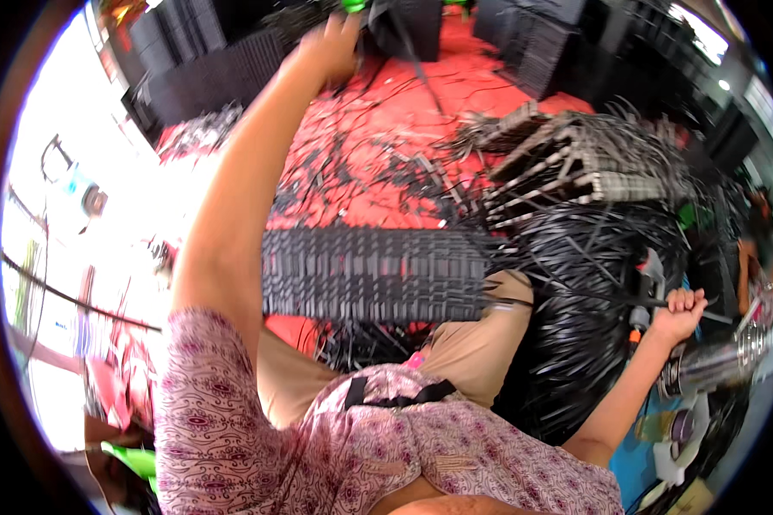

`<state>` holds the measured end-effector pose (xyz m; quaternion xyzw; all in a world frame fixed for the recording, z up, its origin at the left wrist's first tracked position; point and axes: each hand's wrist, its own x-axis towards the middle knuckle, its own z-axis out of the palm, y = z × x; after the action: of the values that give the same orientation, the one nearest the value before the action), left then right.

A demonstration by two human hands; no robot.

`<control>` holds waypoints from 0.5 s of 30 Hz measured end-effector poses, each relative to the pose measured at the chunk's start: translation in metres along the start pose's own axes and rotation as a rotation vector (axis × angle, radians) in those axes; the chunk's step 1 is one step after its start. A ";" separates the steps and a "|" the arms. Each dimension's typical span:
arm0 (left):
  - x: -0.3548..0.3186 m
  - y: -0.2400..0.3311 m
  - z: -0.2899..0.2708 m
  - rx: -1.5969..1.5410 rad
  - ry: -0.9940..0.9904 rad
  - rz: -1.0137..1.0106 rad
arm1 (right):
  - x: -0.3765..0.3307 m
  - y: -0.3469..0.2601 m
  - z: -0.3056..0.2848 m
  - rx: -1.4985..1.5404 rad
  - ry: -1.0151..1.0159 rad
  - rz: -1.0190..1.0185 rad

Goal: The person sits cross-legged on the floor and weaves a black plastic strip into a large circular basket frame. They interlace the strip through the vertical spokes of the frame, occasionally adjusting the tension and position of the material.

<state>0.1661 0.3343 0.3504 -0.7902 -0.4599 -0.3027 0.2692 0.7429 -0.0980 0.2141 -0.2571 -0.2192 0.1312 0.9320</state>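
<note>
Our patterned shirt (386, 446) lay nearest us. Between our left hand (339, 50) and right hand (680, 318) lay the black woven panel (374, 275). The right clenched a black strip (610, 297), which we judged best kept flat, taut and clear of the loose heap (584, 348) just inward. The left, stretched far ahead, was too blurred to tell its grip.

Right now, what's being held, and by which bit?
The right hand holds a black strip, away from the woven panel; the left hand is too blurred to tell.
</note>
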 end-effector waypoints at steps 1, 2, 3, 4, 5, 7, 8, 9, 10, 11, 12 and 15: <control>-0.014 0.000 0.031 -0.152 -0.336 -0.139 | -0.002 -0.002 0.009 -0.042 0.004 -0.062; -0.045 -0.002 0.065 -0.266 -0.263 -0.030 | -0.009 -0.007 0.032 -0.082 0.036 -0.136; -0.079 -0.009 0.096 -0.369 -0.205 0.084 | -0.013 -0.009 0.052 -0.114 0.063 -0.204; -0.094 0.044 0.083 -0.361 -0.396 0.002 | -0.011 -0.025 0.061 -0.189 0.099 -0.304; -0.117 0.059 0.078 -0.514 -0.521 -0.059 | -0.002 -0.033 0.071 -0.191 0.071 -0.356; -0.154 0.094 0.076 -0.688 -0.634 -0.054 | 0.010 -0.043 0.109 -0.193 0.056 -0.444; -0.175 0.100 0.083 -0.762 -0.605 -0.025 | 0.013 -0.042 0.133 -0.213 0.019 -0.474; -0.183 0.117 0.064 -0.828 -0.672 -0.117 | 0.025 -0.044 0.149 -0.200 -0.036 -0.523; -0.200 0.114 0.067 -0.857 -0.702 -0.085 | 0.023 -0.034 0.178 -0.190 -0.067 -0.553; -0.217 0.113 0.067 -0.836 -0.653 -0.108 | 0.019 -0.024 0.207 -0.193 -0.095 -0.607; -0.232 0.112 0.064 -0.814 -0.603 -0.128 | 0.013 -0.016 0.232 -0.176 -0.148 -0.630; -0.241 0.114 0.046 -0.903 -0.479 -0.159 | -0.007 0.010 0.266 -0.567 -0.356 -0.807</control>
<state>0.1833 0.1811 0.1276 -0.8374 -0.3906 -0.3013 -0.2355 0.6090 0.0193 0.4114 -0.3681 -0.4829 -0.2613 0.7503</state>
